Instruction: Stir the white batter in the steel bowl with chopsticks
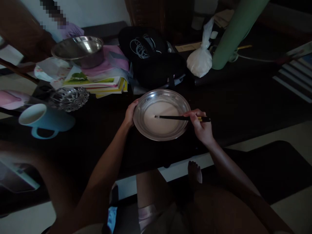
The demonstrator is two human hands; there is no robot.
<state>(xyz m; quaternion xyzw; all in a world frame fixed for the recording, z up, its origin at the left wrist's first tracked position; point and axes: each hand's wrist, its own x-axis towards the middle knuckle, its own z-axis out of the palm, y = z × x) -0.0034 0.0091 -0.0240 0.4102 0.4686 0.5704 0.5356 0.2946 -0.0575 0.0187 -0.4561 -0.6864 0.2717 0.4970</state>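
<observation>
A shiny metal bowl [161, 137] stands on the dark table in front of me, with a milky white liquid [162, 125] in its bottom. My left hand [132, 113] grips the bowl's left rim, fingers curled against its outer side. Closed around a pair of black chopsticks [172, 117] with gold bands, my right hand [200, 126] is over the bowl's right edge. The chopsticks reach across the bowl, and their tips are at the white liquid near its middle.
Left of the bowl are a blue mug [52, 120], a cut-glass dish [70, 97] and a book stack [107, 86] under another metal basin [80, 52]. Behind stand a black bag [158, 68], a tied bag of white powder [200, 63] and a green cylinder [234, 39]. Another person's arm [52, 175] shows lower left.
</observation>
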